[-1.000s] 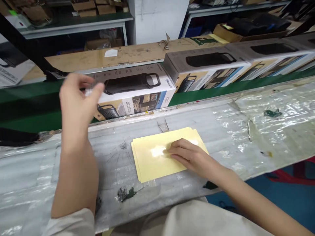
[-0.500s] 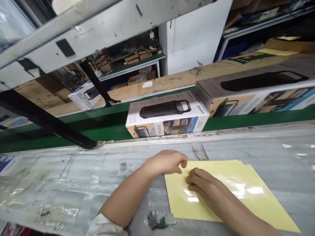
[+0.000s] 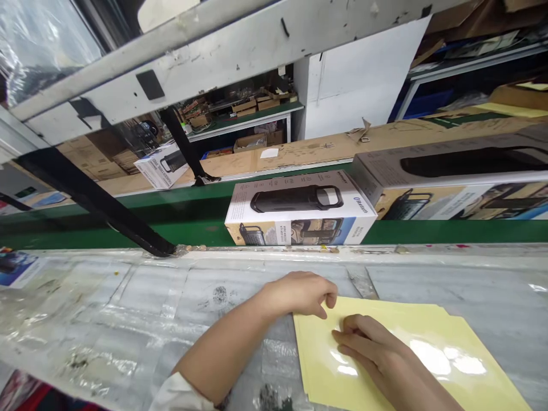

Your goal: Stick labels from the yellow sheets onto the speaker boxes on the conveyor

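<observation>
A glossy yellow sheet (image 3: 428, 325) lies on the plastic-covered bench, lower right. My left hand (image 3: 302, 294) is at its upper left corner, fingers bent down and a gap showing between thumb and forefinger. Just right of it, my right hand (image 3: 370, 342) is over the sheet with thumb and fingers drawn together. Whatever those fingertips may hold is too small or too clear to make out. Bright reflections cover part of the sheet near the right wrist.
Beyond the bench edge runs a green conveyor belt (image 3: 201, 220). On it stand a printed speaker box (image 3: 299, 200) and a larger box (image 3: 462, 177). A black post (image 3: 107, 211) slants down at the left, under a white overhead beam (image 3: 205, 68). A printed item (image 3: 17, 268) lies far left.
The view has shifted, so the bench and sheet appear lower. My right hand's fingers have turned slightly and moved a little away from my left hand, which keeps its place at the corner.
</observation>
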Available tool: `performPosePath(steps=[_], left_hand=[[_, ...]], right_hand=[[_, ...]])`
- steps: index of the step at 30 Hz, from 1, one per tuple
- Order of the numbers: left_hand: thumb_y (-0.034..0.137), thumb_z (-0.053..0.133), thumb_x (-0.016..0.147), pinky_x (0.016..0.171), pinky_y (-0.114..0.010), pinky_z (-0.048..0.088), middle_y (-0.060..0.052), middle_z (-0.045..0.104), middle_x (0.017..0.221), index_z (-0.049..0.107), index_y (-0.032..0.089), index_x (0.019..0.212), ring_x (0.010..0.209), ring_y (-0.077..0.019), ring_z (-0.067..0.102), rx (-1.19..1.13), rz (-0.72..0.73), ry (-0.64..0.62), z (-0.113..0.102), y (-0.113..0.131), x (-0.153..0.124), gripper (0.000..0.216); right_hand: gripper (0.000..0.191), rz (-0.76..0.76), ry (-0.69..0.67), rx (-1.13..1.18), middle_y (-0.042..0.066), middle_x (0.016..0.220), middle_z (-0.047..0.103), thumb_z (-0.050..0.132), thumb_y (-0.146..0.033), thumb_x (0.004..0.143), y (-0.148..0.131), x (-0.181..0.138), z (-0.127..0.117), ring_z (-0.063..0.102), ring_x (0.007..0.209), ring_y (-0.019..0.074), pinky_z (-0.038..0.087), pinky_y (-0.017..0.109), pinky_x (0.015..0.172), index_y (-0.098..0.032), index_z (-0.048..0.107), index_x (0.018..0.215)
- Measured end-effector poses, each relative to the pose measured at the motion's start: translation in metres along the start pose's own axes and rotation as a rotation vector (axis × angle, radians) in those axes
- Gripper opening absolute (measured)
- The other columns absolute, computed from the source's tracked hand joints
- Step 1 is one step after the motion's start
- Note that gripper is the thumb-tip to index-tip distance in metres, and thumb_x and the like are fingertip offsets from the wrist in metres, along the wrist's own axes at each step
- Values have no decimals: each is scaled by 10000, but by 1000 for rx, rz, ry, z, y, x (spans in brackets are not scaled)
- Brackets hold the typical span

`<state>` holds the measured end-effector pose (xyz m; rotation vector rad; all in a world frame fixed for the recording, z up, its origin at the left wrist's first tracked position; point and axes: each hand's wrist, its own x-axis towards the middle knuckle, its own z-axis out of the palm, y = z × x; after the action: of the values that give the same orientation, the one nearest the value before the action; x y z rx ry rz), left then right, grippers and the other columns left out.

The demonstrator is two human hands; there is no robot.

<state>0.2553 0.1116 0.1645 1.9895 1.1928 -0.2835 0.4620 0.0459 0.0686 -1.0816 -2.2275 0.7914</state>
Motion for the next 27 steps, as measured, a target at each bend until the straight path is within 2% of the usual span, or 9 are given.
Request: performPosePath(steps=[6,11,15,17,19,22,24,25,27], left_hand=[[193,737,907,644,-261,362,33,633,922,586,222,982,924,-168,609,38,5,-6,0,-2,-1,171],[202,698,915,659,-287,389,-25,691,1191,590,234,1107,1060,-225,653,168,-18,20,13,3,-1,223],[67,599,879,766,-325,449,-86,719,1115,599,179,1102,1024,-242,679,345,46,127,11,21,-14,249],[112,626,872,740,-316,459,-63,732,1016,617,193,1014,942,-232,688,309,81,152,-13,21,-25,164],[212,661,887,680,-294,457,-26,736,942,621,216,931,850,-212,685,181,43,243,-56,7,-34,60],[261,596,952,729,-307,494,-35,736,952,633,212,951,847,-210,679,83,-144,698,-135,-35,-32,62],[228,488,1010,901,-340,508,-80,732,1108,647,198,1097,1026,-233,674,141,-242,928,-177,-70,-15,184],[223,452,1028,977,-349,491,-94,719,1184,647,195,1153,1110,-240,658,177,-277,959,-191,-87,-4,233],[244,407,1054,1040,-361,469,-111,705,1252,660,188,1179,1189,-259,639,220,-326,915,-204,-115,18,287]], right_hand=[[365,114,-25,132,73,981,688,495,-518,1021,-10,-1,-6,696,850,233,571,310,727,-294,733,859],[477,273,-153,436,102,1008,725,676,-695,865,-10,8,-40,713,979,287,600,351,829,-256,702,681],[518,275,-250,561,78,738,684,711,-716,819,-11,42,-89,680,692,247,582,334,616,-234,676,633],[498,232,-238,515,62,665,652,702,-703,836,-16,70,-112,632,610,221,542,321,546,-235,692,666],[464,150,-185,450,74,716,688,732,-687,821,-22,104,-130,653,652,231,551,333,579,-235,714,719],[420,35,-78,429,81,824,729,784,-632,801,-28,168,-141,691,759,252,574,366,677,-236,714,921],[449,-23,-39,443,79,872,734,802,-579,792,-28,216,-137,695,793,252,569,378,712,-228,671,1039],[458,-59,-19,441,77,884,732,805,-560,783,-26,241,-132,692,800,250,562,381,722,-224,652,1054],[450,-132,2,424,62,878,722,811,-528,753,-21,290,-118,681,797,244,544,383,729,-228,627,1033]])
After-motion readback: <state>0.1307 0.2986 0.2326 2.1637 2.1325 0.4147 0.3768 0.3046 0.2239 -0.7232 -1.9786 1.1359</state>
